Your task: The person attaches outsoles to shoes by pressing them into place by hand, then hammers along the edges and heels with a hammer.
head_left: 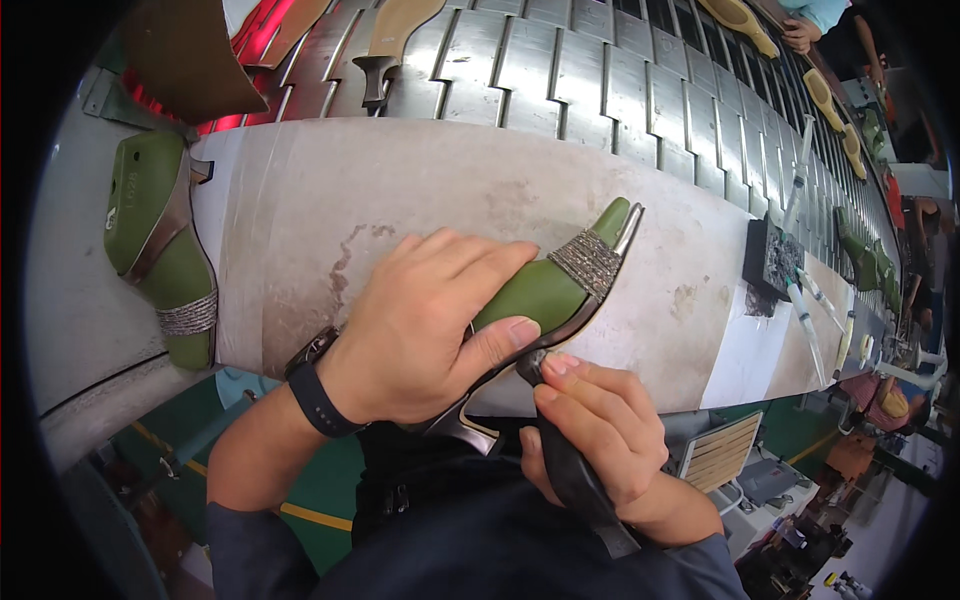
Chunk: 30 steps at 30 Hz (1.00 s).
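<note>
Sandal on a green last sits in your left hand's hold at the near edge of the tabletop.

Your left fingers and thumb close around its middle, the strapped toe pointing out past them over the tabletop, the heel jutting below your palm. Your right hand grips a dark tool, its fingers bunched near the tip, just by the sole's edge and below your left thumb. A second sandal, also on a green last, lies at far left.
</note>
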Tool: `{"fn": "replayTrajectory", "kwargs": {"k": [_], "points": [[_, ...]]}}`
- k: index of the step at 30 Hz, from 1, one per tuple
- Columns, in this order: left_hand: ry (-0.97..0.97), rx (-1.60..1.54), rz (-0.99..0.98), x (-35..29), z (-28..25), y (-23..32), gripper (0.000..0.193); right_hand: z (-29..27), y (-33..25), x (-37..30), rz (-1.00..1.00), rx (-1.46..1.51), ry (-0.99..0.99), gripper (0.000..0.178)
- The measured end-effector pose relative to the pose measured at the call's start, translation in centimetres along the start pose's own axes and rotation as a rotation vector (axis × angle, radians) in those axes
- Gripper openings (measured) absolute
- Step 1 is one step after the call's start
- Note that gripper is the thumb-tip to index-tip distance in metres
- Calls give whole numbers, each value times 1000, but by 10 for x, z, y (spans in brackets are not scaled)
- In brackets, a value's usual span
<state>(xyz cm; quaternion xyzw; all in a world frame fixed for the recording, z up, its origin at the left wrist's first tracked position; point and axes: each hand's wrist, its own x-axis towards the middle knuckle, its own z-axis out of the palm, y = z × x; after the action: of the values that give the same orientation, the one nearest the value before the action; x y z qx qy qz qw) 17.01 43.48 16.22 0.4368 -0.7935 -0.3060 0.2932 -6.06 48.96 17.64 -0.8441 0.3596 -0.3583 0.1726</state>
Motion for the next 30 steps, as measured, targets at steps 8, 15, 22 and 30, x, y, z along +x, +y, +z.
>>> {"fn": "replayTrajectory", "kwargs": {"k": [8, 15, 22, 30], "points": [[43, -12, -3, -5, 1, -6, 53, 8, -2, 8, 111, 308, -109, 39], [80, 1, 16, -3, 1, -5, 50, 15, -5, 19, 7, 279, -83, 34], [-26, -69, -78, 5, -8, 3, 58, 1, 5, 18, 174, 604, -66, 37], [-104, 199, -166, 36, 10, 32, 87, -38, 37, 35, 472, 566, 155, 25]]}}
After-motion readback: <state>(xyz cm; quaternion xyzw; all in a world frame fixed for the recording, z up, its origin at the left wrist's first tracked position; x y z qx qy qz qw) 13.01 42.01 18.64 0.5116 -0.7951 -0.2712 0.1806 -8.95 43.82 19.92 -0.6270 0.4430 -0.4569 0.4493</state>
